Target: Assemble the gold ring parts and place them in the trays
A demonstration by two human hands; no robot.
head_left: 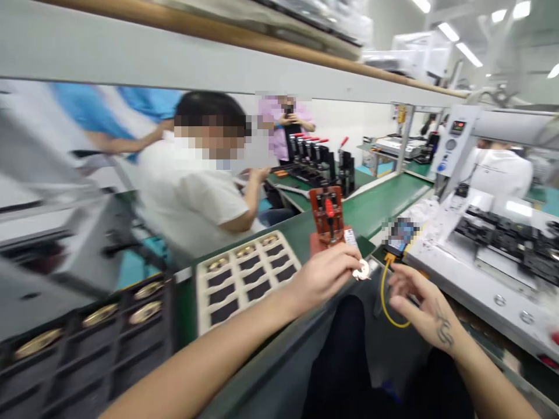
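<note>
A small, shiny, pale gold curved metal part (361, 270) is pinched between the fingertips of my left hand (326, 269), just past the bench edge. My right hand (418, 299) hovers to the right of it, its fingers bent and apart, with nothing seen in them. Close behind that hand runs a yellow cable (383, 291), leading to a phone-like device (399, 237) with a lit screen. Beyond my left hand stands a red clamp fixture (327, 215). A cream compartment tray (201, 297) lies left of it, with gold parts in its far row.
A dark compartment tray (65, 372) holding several gold oval pieces is at the lower left. Across the green bench (371, 212) sits a person in a white shirt (192, 192). Black toggle clamps (318, 157) stand behind. A white machine (471, 256) borders the right side; a shelf beam (218, 55) crosses above.
</note>
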